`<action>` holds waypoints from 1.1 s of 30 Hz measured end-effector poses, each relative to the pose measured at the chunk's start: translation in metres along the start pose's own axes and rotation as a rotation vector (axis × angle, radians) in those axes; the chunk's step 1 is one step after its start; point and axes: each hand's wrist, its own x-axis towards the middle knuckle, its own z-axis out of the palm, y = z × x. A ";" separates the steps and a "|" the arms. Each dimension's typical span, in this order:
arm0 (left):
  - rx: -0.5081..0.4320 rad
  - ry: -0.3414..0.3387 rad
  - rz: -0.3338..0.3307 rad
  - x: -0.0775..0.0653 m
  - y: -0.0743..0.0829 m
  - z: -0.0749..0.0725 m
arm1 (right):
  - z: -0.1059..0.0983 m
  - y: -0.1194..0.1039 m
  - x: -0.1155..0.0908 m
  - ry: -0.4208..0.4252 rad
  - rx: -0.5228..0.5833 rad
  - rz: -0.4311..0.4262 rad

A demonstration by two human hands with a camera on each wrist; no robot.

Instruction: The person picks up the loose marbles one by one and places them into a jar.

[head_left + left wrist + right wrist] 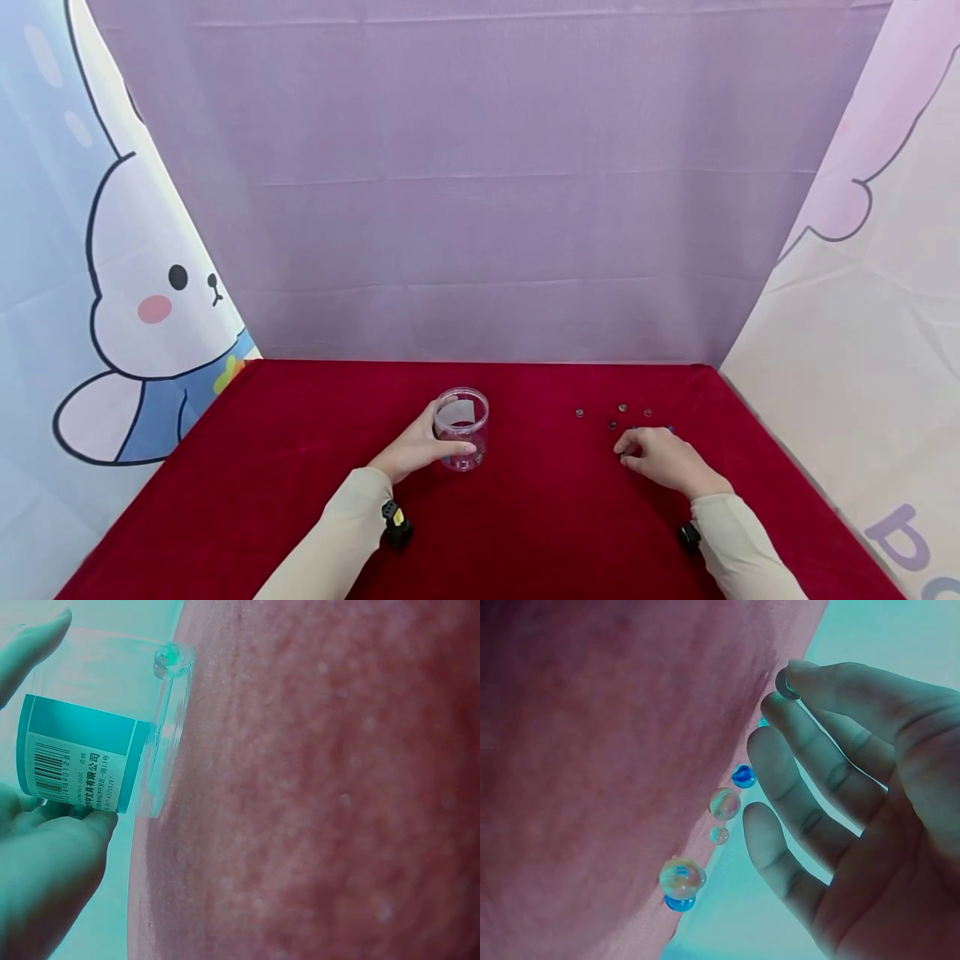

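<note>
My left hand (412,448) grips a clear plastic jar (462,430) around its side, thumb across the front. The jar stands upright and uncapped on the red cloth. In the left wrist view its label (82,754) carries a barcode, and a marble (169,658) shows inside near the base. Over to the right, my right hand (666,460) is low over the cloth, pinching a glass marble (785,685) between thumb and index finger. Its other fingers are spread. Loose marbles lie just beyond it, among them a blue marble (744,776) and a clear swirled marble (724,803).
A red cloth (525,517) covers the table. One marble (580,412) lies apart, left of the others. Behind the table hangs a lilac curtain (480,183); printed sheets (862,358) flank both sides. Each wrist wears a small black camera (397,525).
</note>
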 end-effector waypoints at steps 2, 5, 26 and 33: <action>-0.004 0.001 0.004 0.000 0.001 0.000 | -0.001 -0.001 0.000 0.006 -0.005 0.000; -0.002 -0.001 0.005 0.000 0.001 0.000 | -0.002 -0.001 0.001 0.015 -0.019 0.000; -0.002 -0.007 0.007 0.001 0.000 -0.001 | -0.016 -0.019 0.004 0.097 -0.076 -0.123; -0.003 0.005 0.007 0.000 0.003 0.000 | -0.020 -0.028 0.006 0.129 -0.083 -0.152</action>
